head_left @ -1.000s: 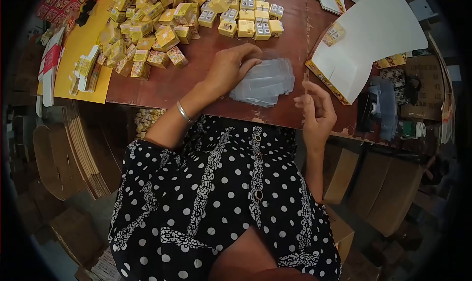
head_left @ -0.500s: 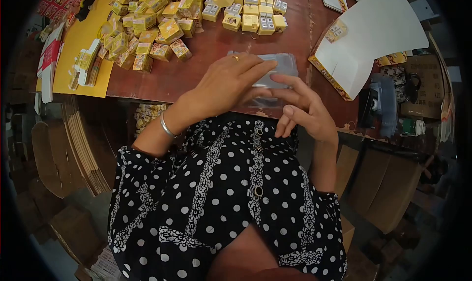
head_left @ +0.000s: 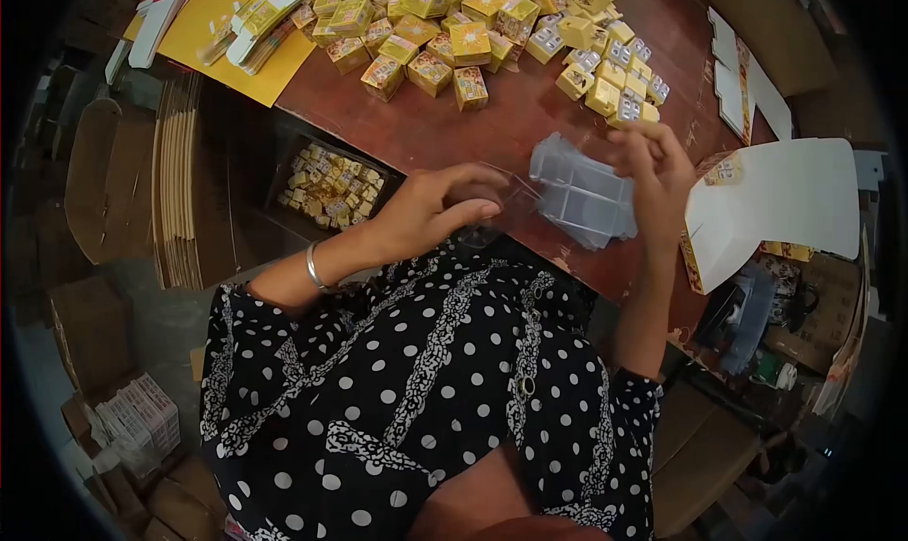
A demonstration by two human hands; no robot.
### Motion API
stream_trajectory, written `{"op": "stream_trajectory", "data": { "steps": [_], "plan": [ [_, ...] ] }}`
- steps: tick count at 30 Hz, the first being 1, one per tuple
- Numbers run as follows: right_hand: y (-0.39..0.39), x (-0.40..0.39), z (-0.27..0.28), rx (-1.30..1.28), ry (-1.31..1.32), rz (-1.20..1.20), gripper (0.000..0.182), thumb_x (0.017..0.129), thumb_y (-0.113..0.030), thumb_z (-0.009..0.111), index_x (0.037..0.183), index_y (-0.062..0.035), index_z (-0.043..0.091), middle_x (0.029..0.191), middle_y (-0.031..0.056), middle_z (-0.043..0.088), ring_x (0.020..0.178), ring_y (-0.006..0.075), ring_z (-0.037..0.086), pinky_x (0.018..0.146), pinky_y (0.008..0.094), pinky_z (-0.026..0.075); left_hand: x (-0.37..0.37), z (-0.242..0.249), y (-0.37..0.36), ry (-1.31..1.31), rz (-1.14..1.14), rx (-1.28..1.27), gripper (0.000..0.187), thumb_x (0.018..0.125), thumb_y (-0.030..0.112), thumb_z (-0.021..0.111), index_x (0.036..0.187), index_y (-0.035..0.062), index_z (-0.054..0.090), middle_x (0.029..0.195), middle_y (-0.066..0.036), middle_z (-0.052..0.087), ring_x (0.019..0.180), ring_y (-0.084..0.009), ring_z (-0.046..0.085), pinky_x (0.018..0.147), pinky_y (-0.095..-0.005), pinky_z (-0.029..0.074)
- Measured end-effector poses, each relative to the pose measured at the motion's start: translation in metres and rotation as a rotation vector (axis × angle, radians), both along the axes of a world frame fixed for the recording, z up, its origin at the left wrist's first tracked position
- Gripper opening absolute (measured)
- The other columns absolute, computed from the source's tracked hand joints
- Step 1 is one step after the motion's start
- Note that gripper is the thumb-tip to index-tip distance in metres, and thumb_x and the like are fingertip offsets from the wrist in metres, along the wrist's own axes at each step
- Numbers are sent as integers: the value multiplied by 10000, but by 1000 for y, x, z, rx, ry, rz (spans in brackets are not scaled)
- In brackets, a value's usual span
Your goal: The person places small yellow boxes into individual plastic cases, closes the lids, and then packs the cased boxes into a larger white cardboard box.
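Observation:
My left hand (head_left: 440, 210) is closed around the edge of a clear plastic tray (head_left: 518, 199), which is thin and hard to make out against the tabletop. To its right lies a stack of clear plastic trays (head_left: 584, 196), with divided compartments. Beside and slightly above that stack is my right hand (head_left: 657, 167), raised, its fingers bent and a little apart, with nothing visible in them. Just beyond its fingertips sit small yellow keychain boxes (head_left: 605, 95), some showing silver-grey faces.
Many small yellow printed boxes (head_left: 430, 73) are heaped on the red-brown table (head_left: 530, 115). An opened white carton (head_left: 780, 196) lies at the right. Below the table's left edge, a bin (head_left: 331, 186) holds more small yellow pieces. Flattened cardboard (head_left: 177, 186) stands left.
My hands were together over the clear trays; now they are apart. My left hand has drawn a clear tray leftward, and my right hand has risen to the right. The view has turned.

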State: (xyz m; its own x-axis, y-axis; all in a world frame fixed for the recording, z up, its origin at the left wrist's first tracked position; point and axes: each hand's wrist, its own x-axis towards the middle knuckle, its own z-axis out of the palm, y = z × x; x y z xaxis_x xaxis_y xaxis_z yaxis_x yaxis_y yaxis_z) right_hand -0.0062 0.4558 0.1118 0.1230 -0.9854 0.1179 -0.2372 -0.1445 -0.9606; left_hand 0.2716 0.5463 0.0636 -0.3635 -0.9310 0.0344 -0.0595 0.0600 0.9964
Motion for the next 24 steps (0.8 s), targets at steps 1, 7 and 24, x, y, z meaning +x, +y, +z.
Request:
{"op": "stream_trajectory", "data": {
  "steps": [1, 7, 24],
  "plan": [
    [-11, 25, -12, -65, 10, 37, 220, 991, -174, 650, 1097, 19, 660, 937, 100, 733, 783, 128, 677, 685, 254, 530, 5, -1, 4, 5, 6, -1, 325, 1002, 118, 628, 1296, -8, 572, 1006, -97, 731, 879, -158, 721, 763, -309, 570],
    [-53, 131, -84, -386, 609, 140, 578, 850, -357, 790, 1223, -2, 529, 921, 168, 717, 808, 340, 703, 757, 416, 558, 29, -12, 30, 210, 161, 125, 511, 1043, 228, 573, 1449, -33, 406, 990, -55, 605, 829, -110, 587, 761, -266, 512],
    [-68, 90, -33, 68, 946, 187, 471, 890, -463, 725, 1085, -41, 652, 866, 128, 730, 817, 317, 704, 759, 433, 545, 65, -48, 17, 512, 404, 307, 430, 984, 184, 651, 1320, -26, 483, 1219, -135, 614, 1095, -220, 651, 949, -335, 536]
  ]
}}
